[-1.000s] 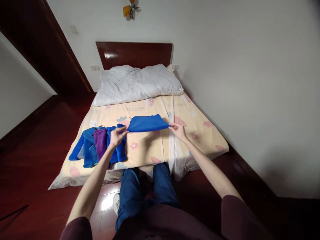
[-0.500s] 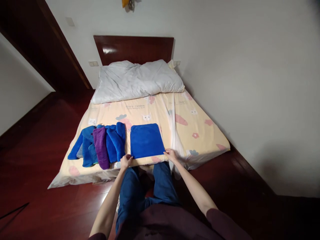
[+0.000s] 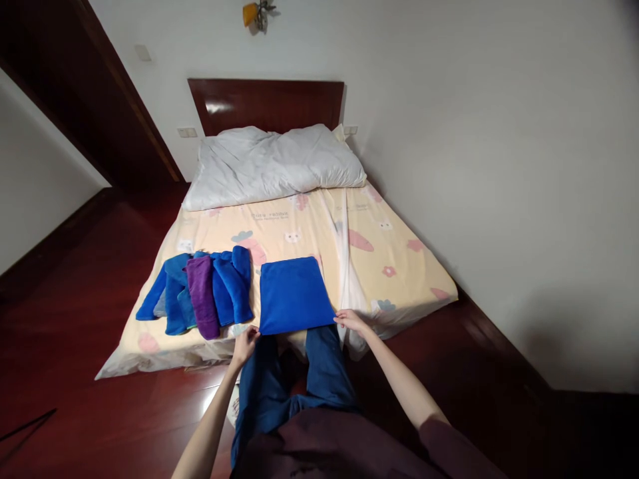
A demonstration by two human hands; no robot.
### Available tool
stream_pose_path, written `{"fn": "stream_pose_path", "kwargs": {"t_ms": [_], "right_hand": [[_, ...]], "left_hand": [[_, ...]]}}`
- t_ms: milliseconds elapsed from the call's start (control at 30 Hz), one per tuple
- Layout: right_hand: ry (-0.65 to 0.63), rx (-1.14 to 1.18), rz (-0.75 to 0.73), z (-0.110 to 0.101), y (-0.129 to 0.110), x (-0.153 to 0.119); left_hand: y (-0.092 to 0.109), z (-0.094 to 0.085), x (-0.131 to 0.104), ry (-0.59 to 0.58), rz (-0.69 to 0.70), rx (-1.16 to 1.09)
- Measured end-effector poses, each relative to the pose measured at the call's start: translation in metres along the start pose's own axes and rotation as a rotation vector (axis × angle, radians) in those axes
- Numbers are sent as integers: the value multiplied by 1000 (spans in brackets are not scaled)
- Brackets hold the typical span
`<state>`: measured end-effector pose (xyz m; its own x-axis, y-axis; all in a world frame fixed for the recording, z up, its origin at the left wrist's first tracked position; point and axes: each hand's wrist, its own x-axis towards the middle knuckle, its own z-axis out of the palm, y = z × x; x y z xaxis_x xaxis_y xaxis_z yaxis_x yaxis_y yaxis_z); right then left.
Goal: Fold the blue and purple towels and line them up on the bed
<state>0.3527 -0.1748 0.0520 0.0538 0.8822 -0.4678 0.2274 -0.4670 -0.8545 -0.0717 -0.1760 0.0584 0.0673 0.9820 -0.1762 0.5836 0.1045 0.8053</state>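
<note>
A flat, square blue towel [image 3: 296, 294] lies at the front of the bed, its near edge pulled up to the mattress edge. My left hand [image 3: 246, 344] pinches its near left corner. At the near right corner, my right hand [image 3: 351, 320] grips the cloth between thumb and fingers. Left of this towel is a heap of crumpled towels in several blues [image 3: 232, 285], with a purple towel [image 3: 202, 296] lying on top.
The bed [image 3: 409, 266] has a pale yellow sheet printed with carrots and rabbits. A white quilt [image 3: 274, 166] is bunched against the dark wooden headboard [image 3: 267, 103]. Dark red floor [image 3: 64, 326] runs along the left, and a white wall [image 3: 479, 153] stands on the right.
Both hands have drawn the blue towel's near edge toward me, and it looks stretched more taut. The heap of towels has stayed in place. My view has tilted up slightly.
</note>
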Motion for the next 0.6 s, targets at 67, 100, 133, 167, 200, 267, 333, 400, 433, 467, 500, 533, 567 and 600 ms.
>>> {"fn": "stream_pose_path", "kwargs": {"t_ms": [67, 100, 133, 167, 200, 267, 333, 400, 433, 467, 500, 533, 567, 600], "right_hand": [[-29, -7, 19, -1, 2, -2], [-34, -11, 26, -1, 1, -2], [-36, -17, 31, -1, -1, 0], [-37, -25, 35, 0, -3, 3], [-36, -33, 37, 1, -7, 6], [-29, -49, 32, 2, -17, 16], [-11, -63, 18, 3, -29, 30], [27, -81, -9, 4, -41, 49], [49, -91, -21, 4, -47, 60], [71, -102, -33, 5, -53, 72], [92, -113, -44, 5, -59, 85], [112, -124, -51, 6, -64, 99], [131, -133, -59, 7, -69, 113], [151, -141, -68, 8, -73, 127]], "left_hand": [[0, 0, -3, -5, 18, 46], [2, -1, -2, -13, 12, 52], [6, -1, 2, -25, 1, 47], [11, -2, 8, -41, -15, 35], [17, -2, 15, -55, -37, 30], [30, -3, 35, -56, -114, 66], [42, -3, 59, -22, -205, 131], [51, 0, 88, 19, -263, 158], [54, 3, 103, 36, -279, 151], [57, 5, 118, 53, -293, 139], [60, 8, 134, 71, -308, 129], [61, 10, 150, 91, -324, 119], [63, 11, 166, 110, -337, 109], [64, 13, 181, 131, -350, 98]]}}
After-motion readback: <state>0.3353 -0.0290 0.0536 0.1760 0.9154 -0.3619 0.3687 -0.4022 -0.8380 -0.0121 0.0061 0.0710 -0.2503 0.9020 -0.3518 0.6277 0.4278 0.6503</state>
